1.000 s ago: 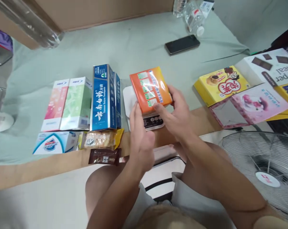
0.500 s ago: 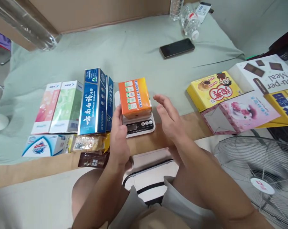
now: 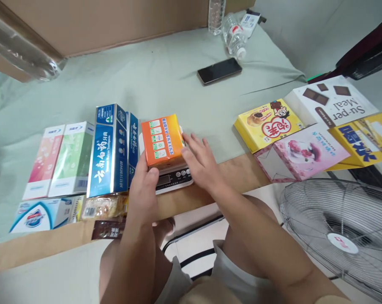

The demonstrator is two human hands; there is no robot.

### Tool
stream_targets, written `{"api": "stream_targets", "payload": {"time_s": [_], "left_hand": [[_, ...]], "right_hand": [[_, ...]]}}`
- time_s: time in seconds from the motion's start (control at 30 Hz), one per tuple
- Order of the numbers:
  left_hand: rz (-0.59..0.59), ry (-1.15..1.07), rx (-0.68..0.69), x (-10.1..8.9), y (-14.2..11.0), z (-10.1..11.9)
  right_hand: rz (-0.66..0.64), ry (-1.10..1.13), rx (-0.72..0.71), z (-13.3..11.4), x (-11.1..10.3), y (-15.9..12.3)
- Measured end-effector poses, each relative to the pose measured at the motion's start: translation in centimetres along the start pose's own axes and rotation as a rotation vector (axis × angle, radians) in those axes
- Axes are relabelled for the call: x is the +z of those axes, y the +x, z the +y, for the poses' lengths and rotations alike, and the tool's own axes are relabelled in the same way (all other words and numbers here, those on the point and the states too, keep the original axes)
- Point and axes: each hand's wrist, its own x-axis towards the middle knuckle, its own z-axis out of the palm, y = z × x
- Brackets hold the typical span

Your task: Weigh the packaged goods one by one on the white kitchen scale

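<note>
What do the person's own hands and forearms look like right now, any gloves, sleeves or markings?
The left hand and right hand are both bare, with no gloves, rings or watch visible. Both forearms are uncovered, with no cables or clear markings. A beige patch at the lower right edge may be a sleeve.

The orange pack [image 3: 161,141] hides much of the white scale [image 3: 173,179].
</note>
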Motion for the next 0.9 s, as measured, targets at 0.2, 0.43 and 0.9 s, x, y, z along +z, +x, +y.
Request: {"api": "stream_targets", "payload": {"time_s": [0.2,0.43,0.9], "left_hand": [[0.045,0.033,0.123,1.7,0.1,0.1],[0.015,-0.128,0.12,4.0,-0.5,2.1],[0.034,-0.35,0.011,9.7,4.0,5.9]], "right_hand": [[-0.006,0.016,-0.086,-0.7,-0.2,-0.5],[0.152,0.105,-0.189,-0.6,-0.7,-1.0],[0.353,0.097,-0.398,1.8,-3.6,-0.3]]}}
